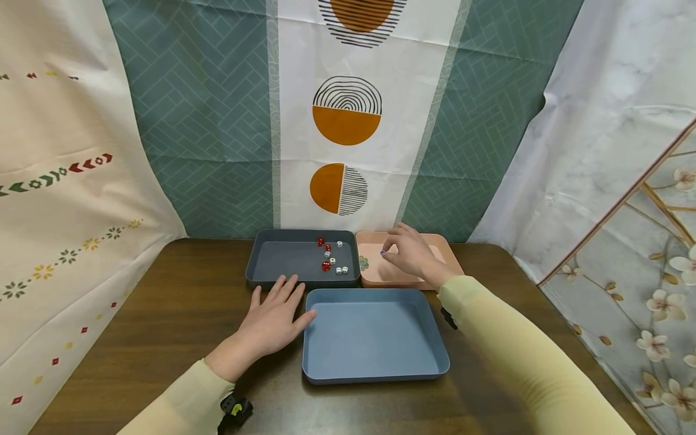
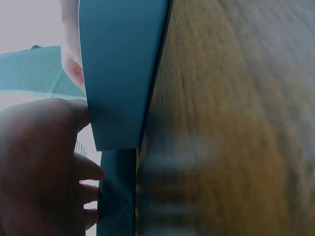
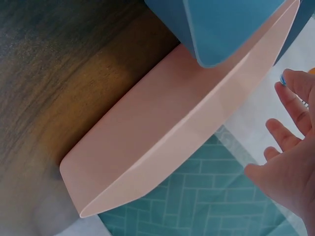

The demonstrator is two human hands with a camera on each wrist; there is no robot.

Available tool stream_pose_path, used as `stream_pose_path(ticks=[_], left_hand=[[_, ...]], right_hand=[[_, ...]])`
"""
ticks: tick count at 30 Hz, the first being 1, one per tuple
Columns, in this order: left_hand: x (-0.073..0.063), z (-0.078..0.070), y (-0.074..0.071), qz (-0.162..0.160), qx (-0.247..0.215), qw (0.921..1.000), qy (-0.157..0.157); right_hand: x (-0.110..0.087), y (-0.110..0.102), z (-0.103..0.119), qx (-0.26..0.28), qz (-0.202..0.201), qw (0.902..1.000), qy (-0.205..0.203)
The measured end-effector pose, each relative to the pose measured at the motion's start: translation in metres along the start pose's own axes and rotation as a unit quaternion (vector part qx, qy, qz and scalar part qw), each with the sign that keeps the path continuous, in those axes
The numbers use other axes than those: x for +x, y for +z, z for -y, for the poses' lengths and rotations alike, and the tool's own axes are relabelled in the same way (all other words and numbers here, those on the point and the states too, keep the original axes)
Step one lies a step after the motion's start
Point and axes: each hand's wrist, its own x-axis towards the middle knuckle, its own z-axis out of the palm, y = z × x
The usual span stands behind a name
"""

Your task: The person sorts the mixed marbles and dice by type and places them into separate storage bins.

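Observation:
My right hand (image 1: pixel 410 252) is over the pink tray (image 1: pixel 446 257), pinching a small blue piece (image 3: pixel 282 79) between thumb and forefinger. Most of that piece is hidden, so its kind does not show. The other fingers spread loosely in the right wrist view. My left hand (image 1: pixel 272 320) has its fingers straight and spread, with fingertips at the front wall of the dark grey tray (image 1: pixel 283 260) and thumb at the left rim of the blue tray (image 1: pixel 375 338). Red dice (image 1: pixel 326 266) and white dice (image 1: pixel 341 270) lie in the right part of the grey tray.
A small green clustered thing (image 1: pixel 364 263) lies at the pink tray's left side. The three trays stand close together on a brown wooden table (image 1: pixel 179 314). Patterned cloths (image 1: pixel 217 121) hang behind and at both sides.

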Motion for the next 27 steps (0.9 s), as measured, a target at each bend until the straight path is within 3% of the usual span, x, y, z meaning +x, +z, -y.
stream_pose_path(ticks=[20, 27], left_hand=[[0.001, 0.001, 0.0, -0.001, 0.002, 1.0, 0.001], [0.001, 0.001, 0.001, 0.005, 0.0, 1.0, 0.0]], right_hand=[[0.012, 0.015, -0.009, -0.014, 0.032, 0.9994, 0.01], [0.017, 0.022, -0.009, -0.031, 0.028, 0.999, -0.014]])
